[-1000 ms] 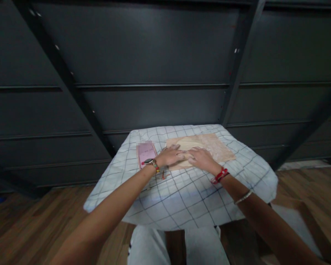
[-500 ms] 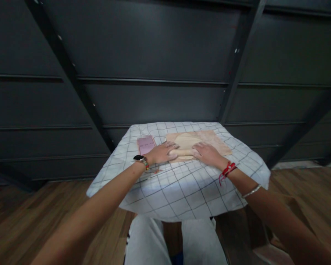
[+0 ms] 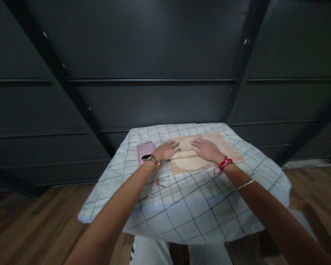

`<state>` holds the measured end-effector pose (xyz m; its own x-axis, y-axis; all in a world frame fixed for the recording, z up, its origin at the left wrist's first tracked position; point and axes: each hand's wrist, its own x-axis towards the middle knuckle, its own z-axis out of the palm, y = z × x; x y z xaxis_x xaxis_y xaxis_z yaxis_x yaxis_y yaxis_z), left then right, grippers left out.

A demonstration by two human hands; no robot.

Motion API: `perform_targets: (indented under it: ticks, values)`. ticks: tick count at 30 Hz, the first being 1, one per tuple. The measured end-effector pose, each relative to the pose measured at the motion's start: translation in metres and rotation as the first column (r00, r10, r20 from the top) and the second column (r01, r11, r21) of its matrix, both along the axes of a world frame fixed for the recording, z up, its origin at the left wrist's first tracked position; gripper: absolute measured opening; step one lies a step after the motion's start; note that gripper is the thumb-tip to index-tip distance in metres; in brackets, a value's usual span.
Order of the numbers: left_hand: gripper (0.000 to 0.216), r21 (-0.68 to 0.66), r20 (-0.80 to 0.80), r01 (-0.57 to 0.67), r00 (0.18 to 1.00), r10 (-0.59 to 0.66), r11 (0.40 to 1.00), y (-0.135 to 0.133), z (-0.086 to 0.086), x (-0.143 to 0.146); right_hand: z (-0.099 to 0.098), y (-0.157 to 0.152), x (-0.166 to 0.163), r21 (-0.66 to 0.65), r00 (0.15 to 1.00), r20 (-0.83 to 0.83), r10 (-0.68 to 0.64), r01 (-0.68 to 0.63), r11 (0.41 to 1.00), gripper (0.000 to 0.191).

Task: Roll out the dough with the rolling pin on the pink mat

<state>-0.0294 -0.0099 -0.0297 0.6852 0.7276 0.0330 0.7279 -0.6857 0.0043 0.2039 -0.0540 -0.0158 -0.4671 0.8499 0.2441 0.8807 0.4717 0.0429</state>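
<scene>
A pale wooden rolling pin lies across a thin, flattened sheet of dough. Both rest on a light brown board, which looks dusted with flour at its right side. My left hand lies over the pin's left end, fingers stretched forward. Over the right end my right hand presses down palm first, its fingers spread flat above the dough. Both hands cover the pin's ends, so only its middle shows.
A phone with a pink screen lies left of the board, beside my left wrist. A white checked cloth covers the small table and hangs over its front edge. Behind the table stands a dark panelled wall.
Both hands and the rolling pin have moved away from me across the dough, so more dough shows on the near side. My fingers are straighter, and the camera view has shifted slightly.
</scene>
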Motion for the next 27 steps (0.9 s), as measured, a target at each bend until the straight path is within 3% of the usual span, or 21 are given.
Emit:
perform_targets:
  ticks: [7, 11, 14, 20, 24, 27]
  values:
    - [0.054, -0.086, 0.035, -0.125, 0.991, 0.128, 0.988, -0.062, 0.022, 0.003, -0.002, -0.059, -0.005, 0.084, 1.0, -0.025, -0.006, 0.008, 0.996, 0.039]
    - [0.053, 0.005, 0.059, -0.116, 0.992, 0.115, 0.993, -0.099, 0.022, 0.004, -0.013, -0.092, -0.001, 0.106, 0.995, -0.097, 0.0, 0.01, 0.994, 0.035]
    - [0.054, 0.117, 0.097, -0.102, 0.991, 0.091, 0.988, -0.111, 0.014, 0.003, -0.02, -0.104, 0.004, 0.108, 0.989, -0.14, 0.047, -0.032, 0.994, 0.035]
    - [0.049, 0.163, 0.147, -0.082, 0.988, 0.058, 0.983, -0.099, 0.006, 0.003, -0.014, -0.091, 0.015, 0.125, 0.979, -0.141, 0.146, -0.129, 0.984, 0.035]
    - [0.045, 0.126, 0.157, -0.217, 0.968, 0.196, 0.968, -0.074, 0.008, 0.01, 0.0, -0.068, 0.021, 0.249, 0.979, -0.15, 0.139, -0.098, 0.963, 0.029]
    - [0.043, 0.102, 0.089, -0.286, 0.957, 0.277, 0.953, -0.061, 0.011, 0.014, 0.001, -0.065, 0.019, 0.258, 0.971, -0.07, 0.229, -0.204, 0.944, 0.023]
